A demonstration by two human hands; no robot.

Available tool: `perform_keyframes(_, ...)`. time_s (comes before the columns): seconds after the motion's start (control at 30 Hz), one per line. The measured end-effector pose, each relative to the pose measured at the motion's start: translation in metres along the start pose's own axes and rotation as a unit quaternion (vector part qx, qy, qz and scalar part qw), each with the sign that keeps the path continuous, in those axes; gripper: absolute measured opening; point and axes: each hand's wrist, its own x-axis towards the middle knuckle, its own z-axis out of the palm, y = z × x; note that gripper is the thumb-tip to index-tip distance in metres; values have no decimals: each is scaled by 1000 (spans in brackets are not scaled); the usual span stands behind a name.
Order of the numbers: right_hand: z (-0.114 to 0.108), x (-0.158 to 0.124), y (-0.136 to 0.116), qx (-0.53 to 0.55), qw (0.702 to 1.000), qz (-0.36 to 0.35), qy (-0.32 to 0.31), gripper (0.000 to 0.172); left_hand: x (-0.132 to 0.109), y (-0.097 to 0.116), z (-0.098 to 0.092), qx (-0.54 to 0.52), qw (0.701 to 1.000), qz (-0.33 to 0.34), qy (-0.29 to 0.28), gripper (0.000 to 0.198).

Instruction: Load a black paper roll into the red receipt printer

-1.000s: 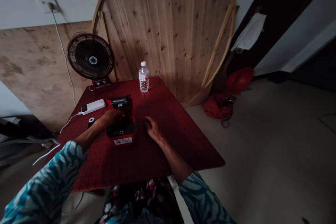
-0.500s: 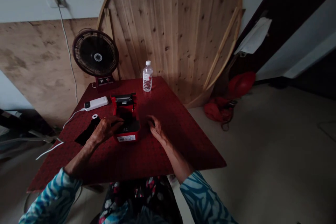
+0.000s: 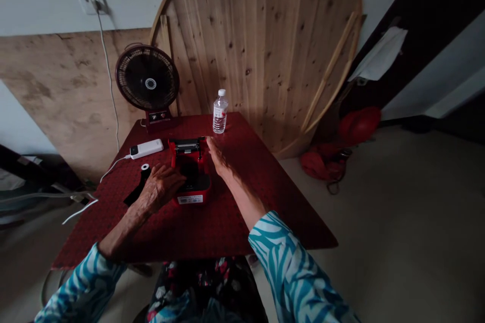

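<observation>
Pale wall and a round wooden board (image 3: 265, 45) rise behind a red patterned tabletop (image 3: 250, 202) in the head camera's view. A red label printer (image 3: 193, 194) sits near the tabletop's middle, its lid (image 3: 185, 145) raised and its compartment open and dark; shadow hides whether anything lies inside. So far the lid stands up, while a small black roll (image 3: 144, 167) rests outside, just left of the printer, with a black strip (image 3: 134, 193) running from it across the tabletop. The left hand (image 3: 161, 186) lies half-curled against the printer's left side, touching it, though whether it grips cannot be told. The right hand (image 3: 217, 157) is open, its fingers straight, and its fingertips (image 3: 208, 140) reach the right edge of the raised lid. Behind the printer stand a clear water bottle (image 3: 220, 111) and a desk fan (image 3: 147, 83). Left of the printer lies a white power bank (image 3: 146, 149) with a white cable (image 3: 113, 164). Well right of the printer, a red bag (image 3: 318, 161) and a red helmet (image 3: 359, 125) lie on the floor.
</observation>
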Motion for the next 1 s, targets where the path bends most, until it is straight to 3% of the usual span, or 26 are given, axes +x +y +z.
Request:
perform_keyframes(0.17, -5, -40, 0, -25, 998, -54, 34, 34, -3, 5, 2, 25, 999, 14, 43, 24)
perform_keyframes(0.3, -2, -72, 13, -1, 996, -45, 75, 23, -6, 9, -5, 13, 999, 6, 30, 27)
perform_keyframes(0.37, 1, -78, 18, 27, 996, -22, 78, 31, -7, 8, -11, -42, 999, -19, 3, 28)
perform_keyframes(0.43, 3, -79, 21, 53, 996, -4, 73, 38, -5, 4, -15, -114, 989, -95, -1, 31)
perform_keyframes(0.5, 4, -78, 21, 71, 995, 2, 66, 41, -2, -2, -15, -172, 962, -211, 37, 33)
perform_keyframes(0.6, 3, -77, 19, 80, 995, 8, 60, 43, 6, -8, -5, -272, 892, -354, 67, 49)
perform_keyframes(0.73, 1, -77, 17, 81, 995, 17, 51, 41, 12, -10, 11, -465, 768, -438, 48, 73)
perform_keyframes(0.8, 2, -77, 17, 82, 995, 20, 47, 39, 11, -9, 16, -518, 722, -455, 54, 76)
perform_keyframes(1.0, 6, -80, 23, 84, 995, 0, 62, 42, 1, -9, 27, -560, 692, -450, 77, 79)
